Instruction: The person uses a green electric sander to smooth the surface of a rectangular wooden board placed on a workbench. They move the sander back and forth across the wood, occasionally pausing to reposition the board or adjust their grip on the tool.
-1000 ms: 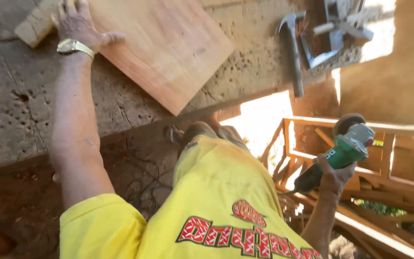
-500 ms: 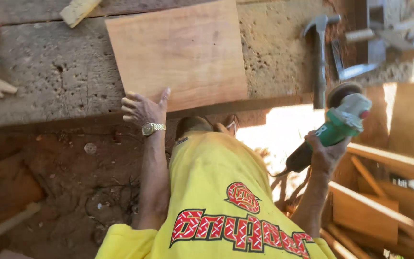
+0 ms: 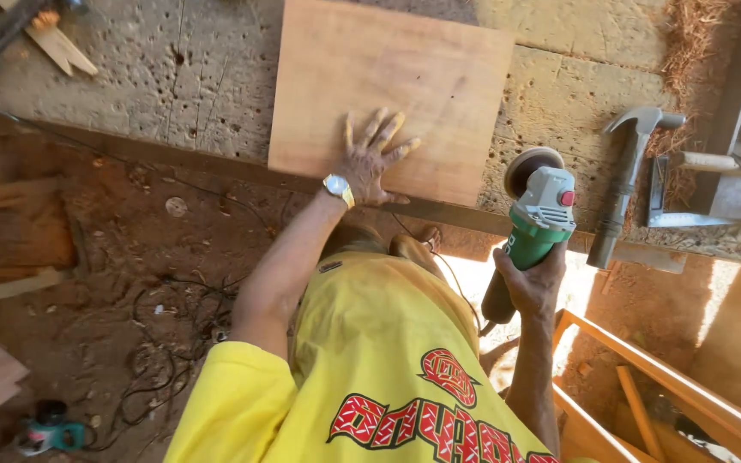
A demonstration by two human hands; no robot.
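Note:
A square reddish wooden board (image 3: 388,86) lies flat on a rough, pitted workbench (image 3: 173,77). My left hand (image 3: 375,159), with a wristwatch, presses flat on the board's near edge, fingers spread. My right hand (image 3: 529,283) grips the body of a green and grey angle grinder (image 3: 538,214). The grinder's sanding disc points up, just right of the board's near right corner and close to the bench edge. Whether the disc touches the bench is unclear.
A hammer (image 3: 628,184) and a metal clamp (image 3: 705,184) lie on the bench at the right. Wood scraps (image 3: 62,47) sit at the top left. A wooden frame (image 3: 645,386) stands low right. A cable (image 3: 156,343) trails over the dirt floor, with a small teal tool (image 3: 49,433).
My left hand rose from below the bench edge and now lies flat on the board. The grinder came left and closer to the board's corner.

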